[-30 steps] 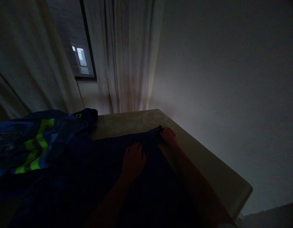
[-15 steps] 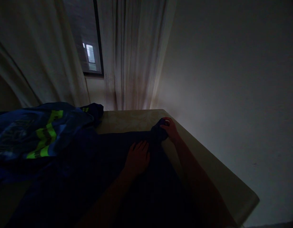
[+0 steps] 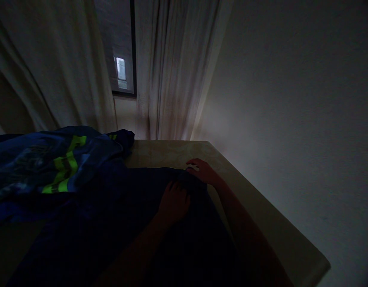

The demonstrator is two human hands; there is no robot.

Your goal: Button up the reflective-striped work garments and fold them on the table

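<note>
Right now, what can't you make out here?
Head view:
dark cloth: near folds lost in shadow;
blue garment: left end cut off by left edge;
any join between those two: too dark;
cloth beneath the left hand: covered by it;
right hand: exact grip too dark.

Cloth (image 3: 198, 227) on tbl (image 3: 261, 215), clothes pile (image 3: 92, 153) to L, curtain (image 3: 178, 71) behind, wall (image 3: 291, 99) on R
</note>
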